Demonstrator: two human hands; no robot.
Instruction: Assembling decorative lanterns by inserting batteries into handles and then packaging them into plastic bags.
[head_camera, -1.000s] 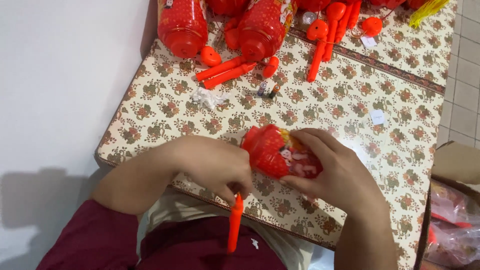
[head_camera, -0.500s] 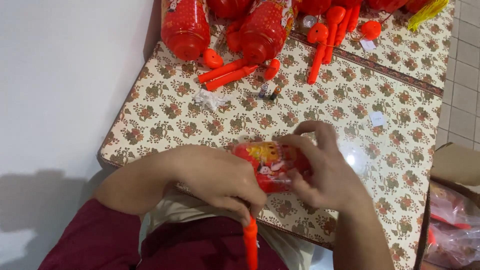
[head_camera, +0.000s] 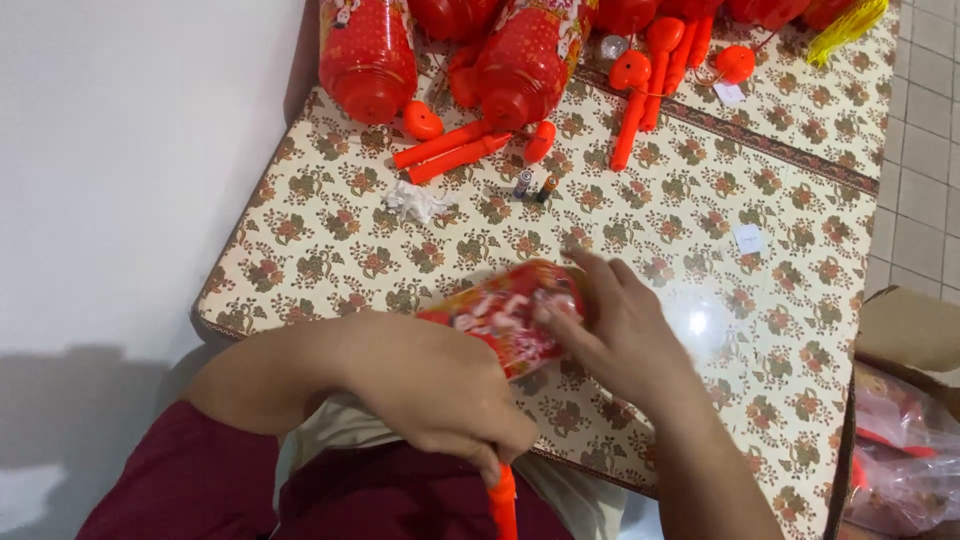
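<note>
A red paper lantern with a printed pattern (head_camera: 505, 312) lies on its side near the front edge of the flowered table (head_camera: 330, 240). My left hand (head_camera: 440, 395) is closed over its near end and pinches an orange plastic stick (head_camera: 503, 505) that points down over my lap. My right hand (head_camera: 615, 325) presses its fingers on the lantern's far end.
At the table's far side lie red lanterns (head_camera: 368, 55) (head_camera: 530, 60), several orange sticks (head_camera: 450, 152) and round orange caps (head_camera: 422, 120), two small batteries (head_camera: 533, 185) and a crumpled white scrap (head_camera: 415, 200). An open cardboard box with red packets (head_camera: 905, 440) stands at the right.
The lantern has turned from bunched up to stretched out on its side. My left hand slid down toward my lap with the stick; my right hand shifted onto the lantern's far end.
</note>
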